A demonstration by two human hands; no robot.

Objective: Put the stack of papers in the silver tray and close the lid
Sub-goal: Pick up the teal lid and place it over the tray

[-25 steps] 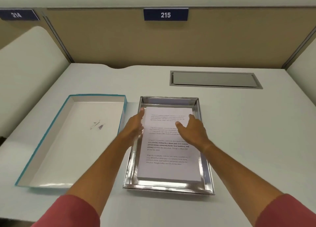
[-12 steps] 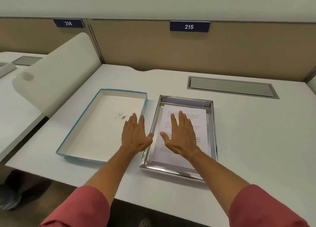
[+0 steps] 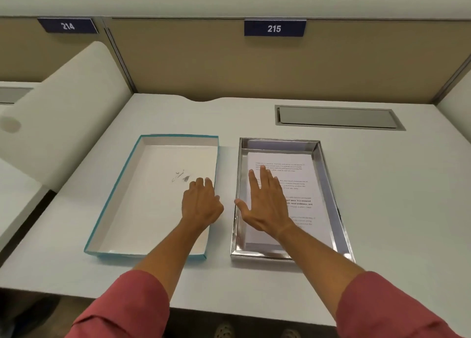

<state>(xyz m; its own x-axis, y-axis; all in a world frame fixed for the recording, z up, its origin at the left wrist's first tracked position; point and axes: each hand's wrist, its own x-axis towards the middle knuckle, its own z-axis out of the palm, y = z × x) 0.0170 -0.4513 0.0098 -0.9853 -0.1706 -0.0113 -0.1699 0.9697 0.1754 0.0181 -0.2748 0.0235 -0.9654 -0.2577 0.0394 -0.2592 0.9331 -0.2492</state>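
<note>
Silver tray (image 3: 331, 174): polished metal, open, long axis running away from the person; used as landmark for everything below.
Paper stack (image 3: 293, 164): already lying flat inside the silver tray, printed side up, long axis parallel to the tray's; bare metal floor shows as a strip at the far end.
Lid (image 3: 153, 197): teal-edged box lid, just left of the silver tray, open side up, white inside with a small dark smudge; long axis parallel to the tray's, a narrow strip of desk between the two.
Left hand (image 3: 201, 205): left of the tray, over the lid's near-right part; fingers curled loosely, holding nothing. Contact with the lid's wall: cannot tell.
Right hand (image 3: 265, 205): flat over the paper stack inside the tray, fingers spread, thumb out toward the tray's left wall; gripping nothing.
Key relation: lid lies left of both hands' midline; left hand is the nearer one, right hand must cross the tray's left wall to reach it.
Step judged: papers in, lid not yet on; next move likely needs a flip and a rightward carry.
Risk: lid catching a tray corner if skewed.
Surface: white desk (image 3: 395, 210), matte; grey cable hatch (image 3: 336, 117) beyond the tray.
Room: tan partition (image 3: 229, 65) behind the tray, plates 214 and 215; white divider left of the lid.
</note>
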